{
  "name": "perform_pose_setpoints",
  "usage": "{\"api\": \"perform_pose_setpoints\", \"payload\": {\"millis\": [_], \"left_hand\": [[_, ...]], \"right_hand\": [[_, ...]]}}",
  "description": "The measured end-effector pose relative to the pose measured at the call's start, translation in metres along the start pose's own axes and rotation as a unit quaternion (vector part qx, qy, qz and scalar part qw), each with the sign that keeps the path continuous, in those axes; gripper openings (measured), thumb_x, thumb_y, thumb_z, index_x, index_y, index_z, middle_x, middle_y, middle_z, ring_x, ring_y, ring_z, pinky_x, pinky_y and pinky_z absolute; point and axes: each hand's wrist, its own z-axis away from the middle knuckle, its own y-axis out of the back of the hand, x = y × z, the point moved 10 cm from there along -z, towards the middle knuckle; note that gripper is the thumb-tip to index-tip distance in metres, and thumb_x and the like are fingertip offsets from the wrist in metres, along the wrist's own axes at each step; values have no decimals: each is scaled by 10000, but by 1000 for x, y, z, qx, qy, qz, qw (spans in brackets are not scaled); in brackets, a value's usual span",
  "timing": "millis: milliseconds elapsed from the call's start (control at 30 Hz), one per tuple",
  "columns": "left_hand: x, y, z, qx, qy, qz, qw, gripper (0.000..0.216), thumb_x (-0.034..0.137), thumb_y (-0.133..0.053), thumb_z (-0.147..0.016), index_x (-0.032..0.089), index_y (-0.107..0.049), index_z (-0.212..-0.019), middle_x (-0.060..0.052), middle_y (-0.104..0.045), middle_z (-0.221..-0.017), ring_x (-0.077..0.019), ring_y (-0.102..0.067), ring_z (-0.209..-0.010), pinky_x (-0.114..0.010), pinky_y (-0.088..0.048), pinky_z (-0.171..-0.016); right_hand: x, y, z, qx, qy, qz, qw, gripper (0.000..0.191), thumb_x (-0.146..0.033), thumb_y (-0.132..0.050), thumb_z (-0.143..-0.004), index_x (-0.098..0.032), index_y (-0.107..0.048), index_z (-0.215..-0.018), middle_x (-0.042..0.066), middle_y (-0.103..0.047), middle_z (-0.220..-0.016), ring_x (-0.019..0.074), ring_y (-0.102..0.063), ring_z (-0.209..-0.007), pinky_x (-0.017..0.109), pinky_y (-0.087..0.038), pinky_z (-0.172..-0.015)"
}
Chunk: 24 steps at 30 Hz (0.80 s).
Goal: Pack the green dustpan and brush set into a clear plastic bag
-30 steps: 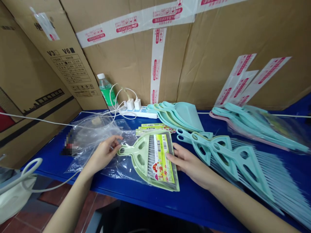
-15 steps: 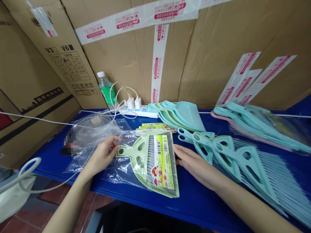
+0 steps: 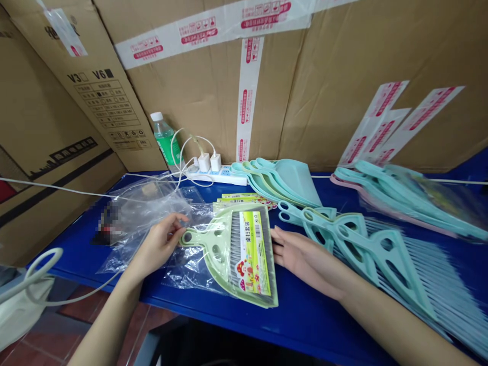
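A pale green dustpan [image 3: 213,259] lies with a grey-bristled brush [image 3: 235,239] in it, inside a clear plastic bag [image 3: 186,272]. A yellow-green card [image 3: 256,254] with a mushroom picture covers part of the bristles. My left hand [image 3: 162,244] pinches the bagged set at the handle's end, thumb and fingers closed. At the pan's wide right edge is my right hand [image 3: 301,256], its fingers stretched out and fingertips against the edge, not wrapped round it.
Blue brushes [image 3: 389,274] lie to the right, with stacked dustpans [image 3: 297,178] behind. More bagged dustpans [image 3: 400,198] lie at the far right. A power strip [image 3: 229,175], a bottle [image 3: 165,140] and loose bags [image 3: 141,203] stand or lie at the back left, before cardboard boxes [image 3: 320,76].
The bagged set has shifted very slightly left. My right hand has turned so that more of its palm shows at the pan's edge.
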Motion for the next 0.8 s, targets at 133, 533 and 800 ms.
{"api": "perform_pose_setpoints", "payload": {"millis": [133,533,800], "left_hand": [[-2,7,0,19,13,-16,1000,223,362,-484,-802,196,-568,-925,21,-543,-637,-157,-568,-540,-240,-474,-498],[-16,19,1,45,57,-30,997,292,469,-494,-796,198,-599,-820,-29,-633,-726,-168,-601,-544,-270,-509,-537],[-14,17,1,36,61,-12,997,297,470,-507,-778,190,-605,-797,-28,-625,-744,-161,-611,-525,-272,-526,-525]], "right_hand": [[-1,-1,0,1,-4,-28,1000,354,-497,-673,-795,-226,-716,-1017,107,-659,-1230,274,-591,-1146,466,-416,-1036],[-7,23,9,46,15,109,993,366,-426,-721,-779,-229,-704,-1087,122,-596,-1303,279,-657,-1046,471,-529,-914],[-12,25,6,82,54,233,967,486,-375,-703,-725,-207,-600,-1170,96,-649,-1089,231,-691,-847,423,-593,-746]]}}
